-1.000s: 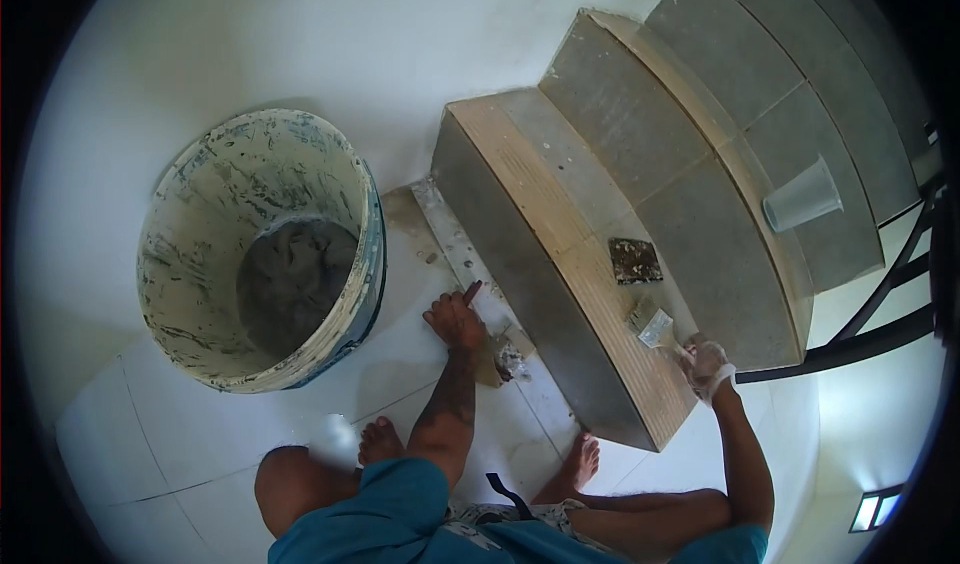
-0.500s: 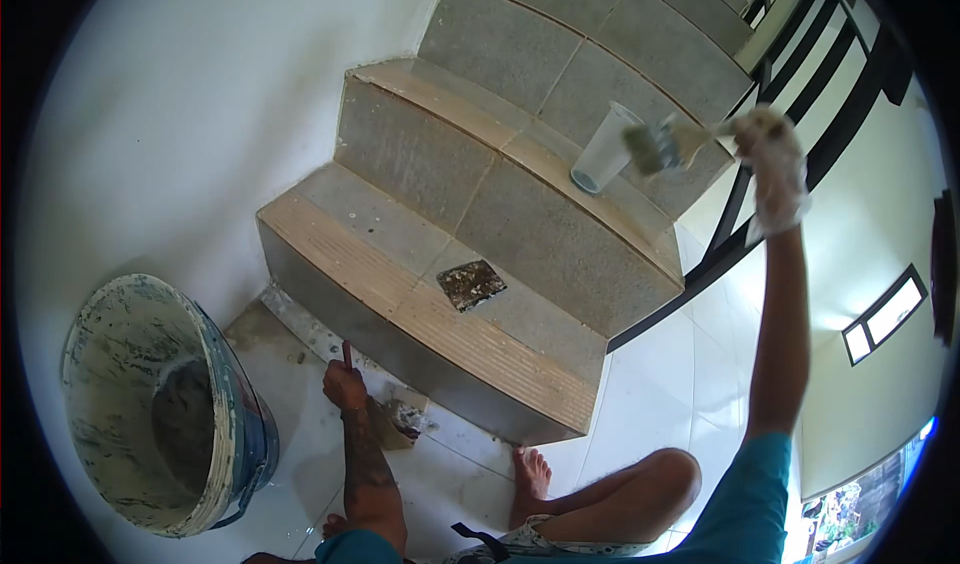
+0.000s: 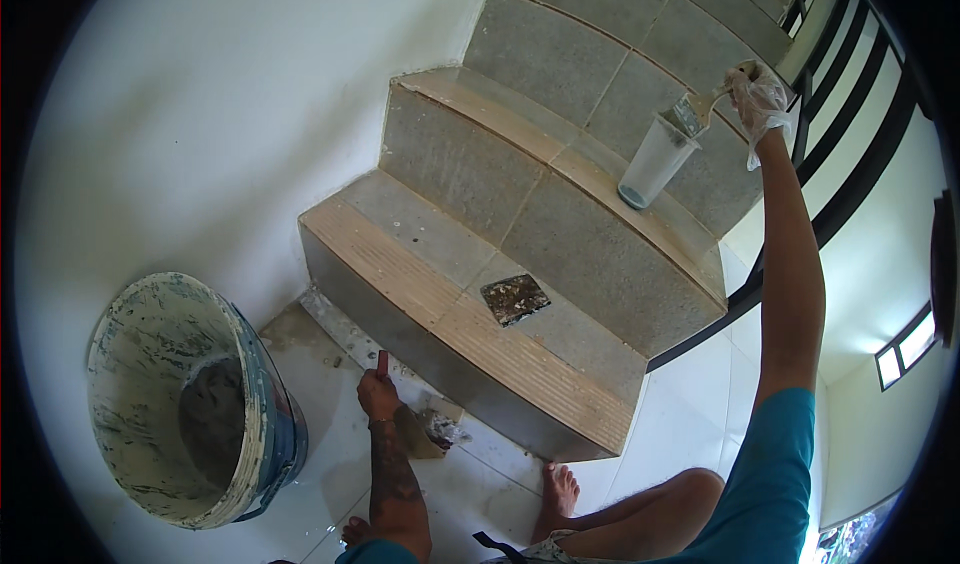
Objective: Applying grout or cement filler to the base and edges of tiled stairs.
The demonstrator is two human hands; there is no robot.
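My right hand [image 3: 757, 99], in a clear plastic glove, grips a paintbrush [image 3: 703, 109] by its handle. The brush's bristle end is at the mouth of a tall clear plastic cup [image 3: 658, 164] standing on the second step; how far it reaches inside I cannot tell. A little greyish liquid shows at the cup's bottom. Low by the foot of the stairs, my bare left hand [image 3: 378, 396] is closed around a reddish handle [image 3: 383, 363]; the rest of that tool is hidden. Beside this hand, a beige flat piece [image 3: 428, 446] with grey, lumpy material lies on the floor.
A large paste-smeared bucket [image 3: 270, 404] stands left, against the white wall [image 3: 180, 144]. On the lowest tiled step lies a dark, crusted square plate [image 3: 515, 299]. Black railings [image 3: 850, 179] run along the right of the stairs. My bare foot [image 3: 560, 489] rests near the bottom step.
My right hand has brought the paintbrush from beside the cup to its mouth. The whole view has shifted slightly. My left hand keeps its hold on the reddish handle.
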